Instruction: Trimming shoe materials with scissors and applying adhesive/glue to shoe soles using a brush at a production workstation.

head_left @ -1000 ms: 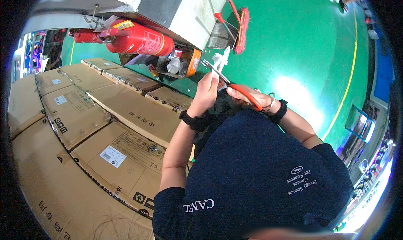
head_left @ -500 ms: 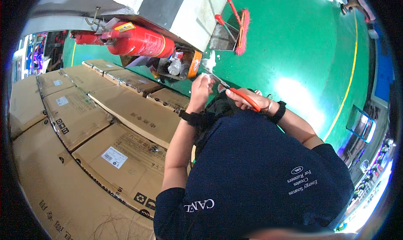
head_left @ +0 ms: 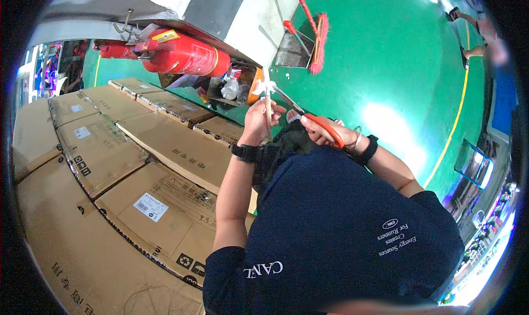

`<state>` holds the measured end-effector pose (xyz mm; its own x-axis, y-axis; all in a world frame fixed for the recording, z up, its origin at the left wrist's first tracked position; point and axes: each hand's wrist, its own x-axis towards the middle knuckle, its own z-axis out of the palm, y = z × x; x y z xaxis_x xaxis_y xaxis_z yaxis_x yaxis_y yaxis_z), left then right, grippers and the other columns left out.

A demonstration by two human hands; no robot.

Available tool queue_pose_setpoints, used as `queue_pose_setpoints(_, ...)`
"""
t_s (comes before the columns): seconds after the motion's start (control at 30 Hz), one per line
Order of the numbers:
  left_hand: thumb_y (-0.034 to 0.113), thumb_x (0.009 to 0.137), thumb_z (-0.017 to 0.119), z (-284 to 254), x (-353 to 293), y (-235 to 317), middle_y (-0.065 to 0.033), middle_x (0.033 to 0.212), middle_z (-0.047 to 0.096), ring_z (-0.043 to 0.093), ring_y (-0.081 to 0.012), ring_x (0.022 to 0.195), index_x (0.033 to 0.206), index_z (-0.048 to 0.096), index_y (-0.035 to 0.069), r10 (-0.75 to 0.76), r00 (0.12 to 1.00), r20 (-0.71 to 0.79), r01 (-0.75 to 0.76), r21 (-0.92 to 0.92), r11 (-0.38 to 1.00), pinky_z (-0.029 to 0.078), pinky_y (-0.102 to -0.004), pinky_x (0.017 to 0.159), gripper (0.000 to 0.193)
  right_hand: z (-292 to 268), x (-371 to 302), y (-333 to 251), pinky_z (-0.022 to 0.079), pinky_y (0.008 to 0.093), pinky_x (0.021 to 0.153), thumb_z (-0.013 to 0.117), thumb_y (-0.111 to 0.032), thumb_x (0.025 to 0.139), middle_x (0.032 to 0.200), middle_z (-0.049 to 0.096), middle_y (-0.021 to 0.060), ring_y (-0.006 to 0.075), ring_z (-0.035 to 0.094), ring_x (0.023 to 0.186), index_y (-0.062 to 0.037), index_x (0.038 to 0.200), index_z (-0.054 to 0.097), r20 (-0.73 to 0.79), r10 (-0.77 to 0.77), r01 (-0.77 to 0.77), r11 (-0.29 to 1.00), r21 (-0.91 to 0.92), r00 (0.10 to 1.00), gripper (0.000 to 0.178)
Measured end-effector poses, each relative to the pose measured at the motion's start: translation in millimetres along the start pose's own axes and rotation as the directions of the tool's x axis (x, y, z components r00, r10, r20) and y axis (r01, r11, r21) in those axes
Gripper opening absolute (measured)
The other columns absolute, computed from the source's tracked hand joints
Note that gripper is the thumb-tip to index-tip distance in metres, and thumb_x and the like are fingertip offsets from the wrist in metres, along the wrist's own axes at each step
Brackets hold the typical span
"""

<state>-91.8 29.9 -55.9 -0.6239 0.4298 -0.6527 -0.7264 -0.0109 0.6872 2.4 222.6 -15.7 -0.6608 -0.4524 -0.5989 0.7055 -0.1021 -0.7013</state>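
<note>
My right hand (head_left: 325, 132) is closed round the orange handles of a pair of scissors (head_left: 326, 129). Their grey blades point up and left, the tip close to a crumpled white scrap (head_left: 266, 86). This scrap sits at the upper end of a thin, pale stick-like strip (head_left: 268, 110), whose material I cannot make out. My left hand (head_left: 257, 119) grips that strip, fingers curled, just left of the scissors. Both wrists wear black bands. Behind the hands, dark fabric partly hides what lies below.
Large cardboard boxes (head_left: 165, 144) lie packed together on the left. Beyond them are a red fire extinguisher (head_left: 187, 56) and an open bin (head_left: 223, 97) holding rubbish. A red broom (head_left: 319, 45) and dustpan (head_left: 291, 52) stand by the pillar (head_left: 259, 23). Another person (head_left: 487, 37) is far right.
My left hand has lowered slightly, and the strip with the white scrap now shows above it. The scissors have shifted a little right and down. The distant person shows more at the upper right.
</note>
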Motion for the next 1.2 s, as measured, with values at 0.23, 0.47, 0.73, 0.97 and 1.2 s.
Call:
queue_pose_setpoints(0.23, 0.007, 0.082, 0.048, 4, -2, 0, -0.0054, 0.075, 0.049, 0.044, -0.0123, 0.06, 0.092, 0.047, 0.001, 0.081, 0.997, 0.0, -0.077, -0.319, 0.945, 0.035, -0.024, 0.048, 0.012, -1, 0, -3, 0.024, 0.0184, 0.033, 0.044, -0.059, 0.078, 0.048, 0.028, -0.0079, 0.002, 0.029, 0.037, -0.0149, 0.06, 0.031, -0.048, 0.033, -0.037, 0.997, -0.073, 0.998, 0.049)
queue_pose_setpoints(0.47, 0.005, 0.083, 0.045, -86, 46, -40, -0.0062, 0.075, 0.049, 0.044, -0.0138, 0.06, 0.086, 0.046, 0.001, 0.152, 0.986, 0.063, -0.058, -0.73, 0.681, 0.036, -0.0247, 0.049, 0.005, 10, -3, -2, 0.044, 0.039, 0.06, 0.058, -0.056, 0.069, 0.069, 0.056, 0.0169, 0.031, 0.057, 0.067, 0.0024, 0.081, 0.049, -0.287, -0.215, -0.035, 0.743, -0.669, 0.933, 0.06)
queue_pose_setpoints(0.73, 0.005, 0.082, 0.047, -12, -1, 1, -0.0124, 0.089, 0.056, 0.056, -0.0206, 0.077, 0.098, 0.046, -0.003, 0.106, 0.992, -0.064, -0.118, -0.229, 0.966, 0.046, -0.0289, 0.064, 0.018, -1, 1, 4, 0.042, 0.0237, 0.062, 0.056, -0.029, 0.081, 0.071, 0.053, 0.0023, 0.0086, 0.049, 0.065, -0.0007, 0.084, 0.051, -0.367, -0.317, 0.259, 0.945, -0.199, 0.875, 0.029)
queue_pose_setpoints(0.97, 0.01, 0.082, 0.05, 42, -28, 7, -0.0156, 0.098, 0.057, 0.057, -0.0234, 0.088, 0.103, 0.047, -0.003, 0.046, 0.968, 0.245, 0.036, -0.319, 0.947, 0.047, -0.031, 0.074, 0.025, -27, 55, -47, 0.034, 0.0204, 0.045, 0.054, -0.021, 0.081, 0.062, 0.051, 0.0003, 0.0071, 0.044, 0.051, -0.003, 0.079, 0.052, -0.366, -0.487, 0.567, 0.81, 0.152, 0.793, 0.018)
queue_pose_setpoints(1.2, 0.013, 0.084, 0.047, 26, -31, 9, -0.0175, 0.101, 0.055, 0.057, -0.0266, 0.087, 0.104, 0.042, -0.002, -0.065, 0.956, 0.285, 0.173, -0.374, 0.911, 0.048, -0.0321, 0.073, 0.026, -30, 83, -47, 0.035, 0.0202, 0.046, 0.05, -0.018, 0.079, 0.065, 0.051, -0.0004, 0.0075, 0.047, 0.055, -0.0033, 0.08, 0.053, -0.216, -0.473, 0.459, 0.881, -0.113, 0.854, 0.015)
